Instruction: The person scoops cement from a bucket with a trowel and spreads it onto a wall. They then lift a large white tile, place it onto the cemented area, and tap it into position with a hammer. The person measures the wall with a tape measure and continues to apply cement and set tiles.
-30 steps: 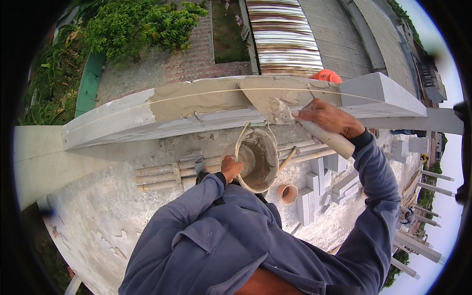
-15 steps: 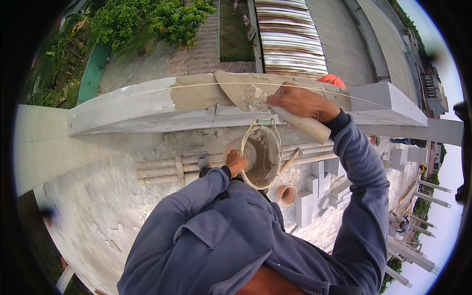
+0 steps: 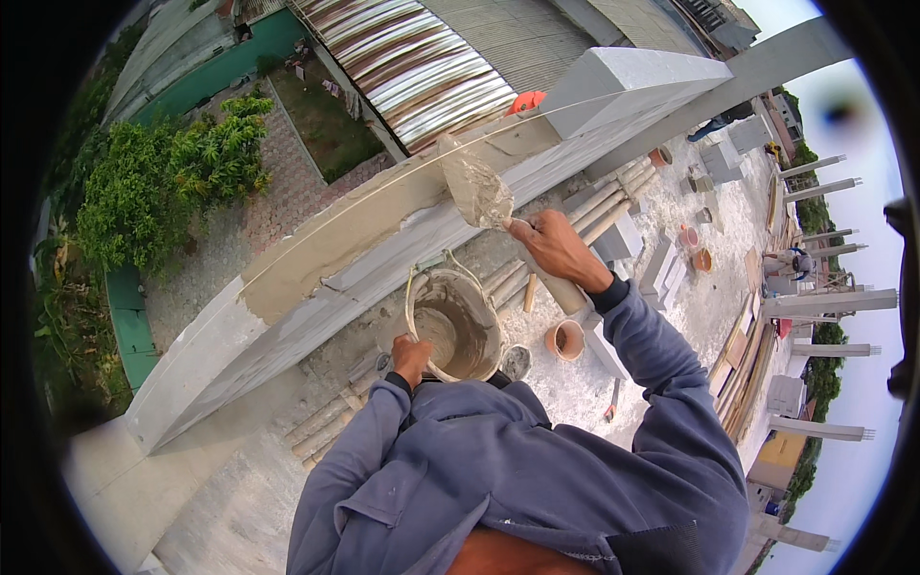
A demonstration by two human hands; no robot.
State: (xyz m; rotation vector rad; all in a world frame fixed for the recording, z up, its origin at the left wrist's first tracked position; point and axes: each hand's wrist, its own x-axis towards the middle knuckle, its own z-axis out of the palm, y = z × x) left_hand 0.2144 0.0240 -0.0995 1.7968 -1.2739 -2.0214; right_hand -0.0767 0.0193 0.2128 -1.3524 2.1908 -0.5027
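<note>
My right hand (image 3: 561,251) is closed around the thick, pale handle of a trowel (image 3: 476,189). Its mortar-smeared blade hangs at the inner edge of a low block wall (image 3: 206,369). Wet mortar (image 3: 326,249) coats a long stretch of the wall's top, with an uneven edge at the left end. Close to my body, my left hand (image 3: 411,357) grips the rim of a bucket (image 3: 470,299) with a raised wire handle. Grey mortar lines the inside of the bucket.
A taut string runs along the wall's top. One raised pale block (image 3: 632,81) stands on its right part. Beyond the wall lie a lower yard and metal roofs. Bamboo poles (image 3: 613,206), small orange pots (image 3: 565,339) and loose blocks (image 3: 661,268) lie behind it. A person (image 3: 791,264) is far right.
The view has swung right, so the wall now slants. The trowel blade has gone from lying flat on the mortar to hanging at the wall's inner edge. My left hand still holds the bucket.
</note>
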